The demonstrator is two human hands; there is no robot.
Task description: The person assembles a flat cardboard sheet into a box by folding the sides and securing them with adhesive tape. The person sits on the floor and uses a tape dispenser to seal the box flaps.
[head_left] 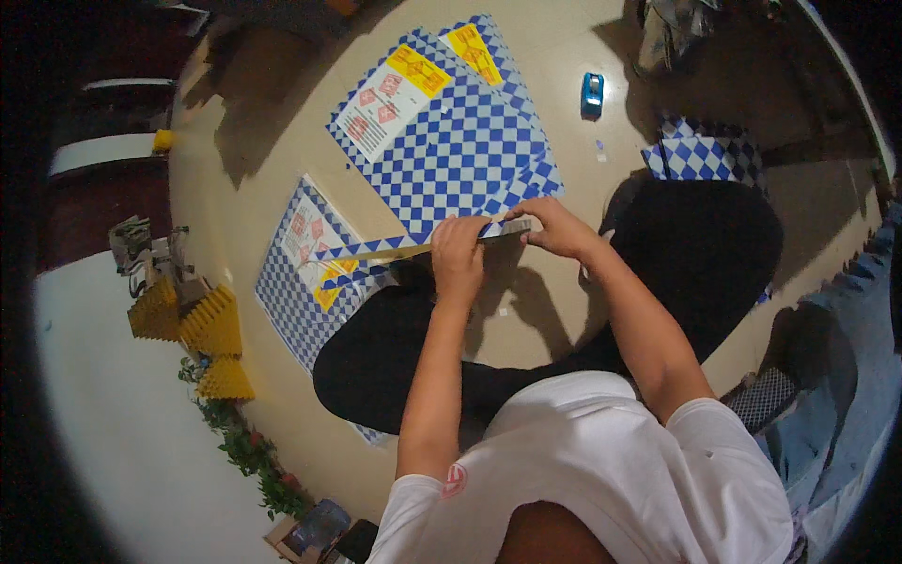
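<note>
Between my two hands runs a long, narrow folded strip of blue-and-white checked paper point(376, 247), held over my lap. My left hand point(458, 258) wraps round its middle with the fingers closed. At its right end my right hand point(556, 230) pinches the pale tip between thumb and fingers. Just beyond the strip lie large checked sheets point(460, 141) with a white-and-yellow printed panel, overlapping on the floor. Another stack of checked sheets point(299, 240) rests to the left, partly under the strip and my left leg.
A small teal object point(592, 96) lies on the tiled floor point(573, 42) at the far right. Folded checked pieces point(700, 158) sit past my right knee. Yellow ridged pieces point(211, 320) and a leafy plant point(246, 449) stand along the left. Blue-grey fabric point(836, 376) hangs at right.
</note>
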